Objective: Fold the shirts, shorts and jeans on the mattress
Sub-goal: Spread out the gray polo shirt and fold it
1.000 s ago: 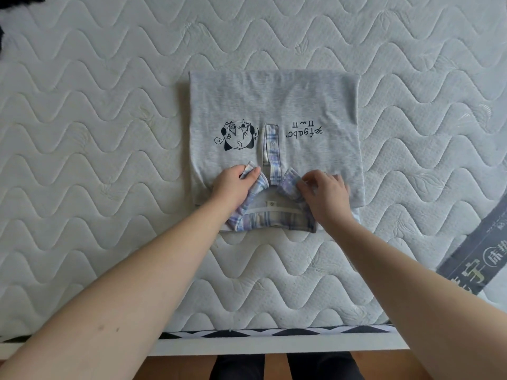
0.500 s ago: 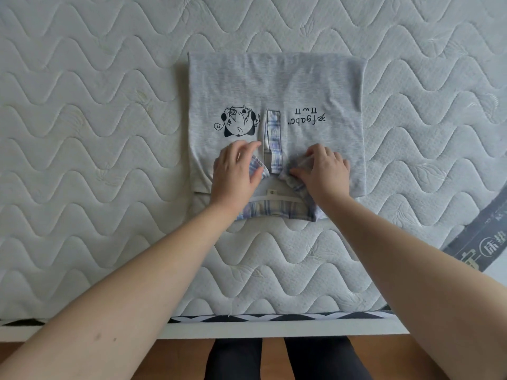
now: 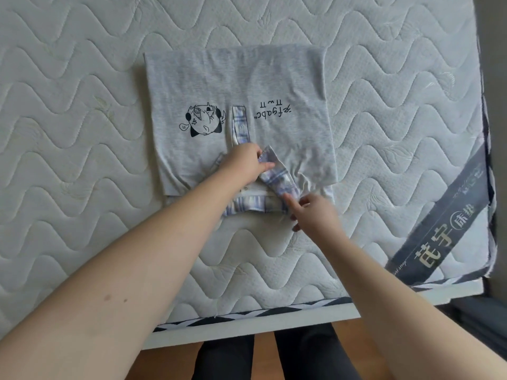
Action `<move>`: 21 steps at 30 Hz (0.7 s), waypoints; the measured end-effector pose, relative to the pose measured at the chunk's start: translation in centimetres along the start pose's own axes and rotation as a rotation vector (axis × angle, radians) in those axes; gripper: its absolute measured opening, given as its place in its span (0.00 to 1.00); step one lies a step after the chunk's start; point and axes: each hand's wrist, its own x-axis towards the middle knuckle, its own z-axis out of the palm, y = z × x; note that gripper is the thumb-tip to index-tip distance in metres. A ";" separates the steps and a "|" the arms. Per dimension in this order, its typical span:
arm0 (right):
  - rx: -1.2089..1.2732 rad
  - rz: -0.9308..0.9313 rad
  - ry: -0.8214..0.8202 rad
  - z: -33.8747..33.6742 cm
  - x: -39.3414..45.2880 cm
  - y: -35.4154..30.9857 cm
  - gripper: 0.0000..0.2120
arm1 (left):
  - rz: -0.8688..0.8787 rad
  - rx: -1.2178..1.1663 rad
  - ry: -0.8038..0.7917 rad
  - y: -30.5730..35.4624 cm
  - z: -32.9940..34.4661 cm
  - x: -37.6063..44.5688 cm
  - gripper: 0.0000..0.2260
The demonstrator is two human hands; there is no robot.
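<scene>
the grey shirt is lying folded into a rectangle on the mattress, its plaid collar at the edge nearest the person. the left hand is pinching the collar's tip just beside the placket. the right hand is hovering at the collar's outer end with fingers loosely extended, holding nothing. to do this well, they should be drawing the collar flat and even, smoothing the puckers beside it.
</scene>
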 end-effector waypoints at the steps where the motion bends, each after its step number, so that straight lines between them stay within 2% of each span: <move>1: 0.126 0.038 -0.019 0.1 0.0 0.0 0.24 | 0.014 0.046 -0.009 0.2 -0.3 0.2 0.17; 4: 0.456 0.149 -0.054 -0.1 0.2 0.4 0.21 | 0.092 0.051 -0.046 0.2 -1.3 0.5 0.17; 8: 0.592 0.196 -0.112 -0.3 0.0 0.8 0.14 | 0.126 0.038 -0.084 -0.1 -2.1 0.8 0.17; 10: 0.652 0.191 -0.122 -0.6 -0.3 0.6 0.14 | 0.135 0.055 -0.066 -0.1 -2.0 1.0 0.16; 12: 0.618 0.142 -0.071 -0.9 -0.5 0.2 0.14 | 0.138 0.120 -0.026 0.1 -1.6 1.1 0.15; 14: 0.451 0.041 0.055 -1.0 -0.8 0.0 0.13 | 0.152 0.172 0.031 0.2 -0.8 1.0 0.14; 16: 0.266 -0.054 0.159 -0.9 -1.0 0.2 0.12 | 0.184 0.100 0.106 0.2 -0.1 0.7 0.14; 18: 0.196 -0.077 0.173 -0.5 -0.8 0.4 0.12 | 0.210 -0.032 0.233 -0.3 0.2 -0.1 0.16; 21: 0.283 -0.001 0.098 0.0 -0.1 0.8 0.16 | 0.209 -0.160 0.485 -2.0 0.3 -2.4 0.13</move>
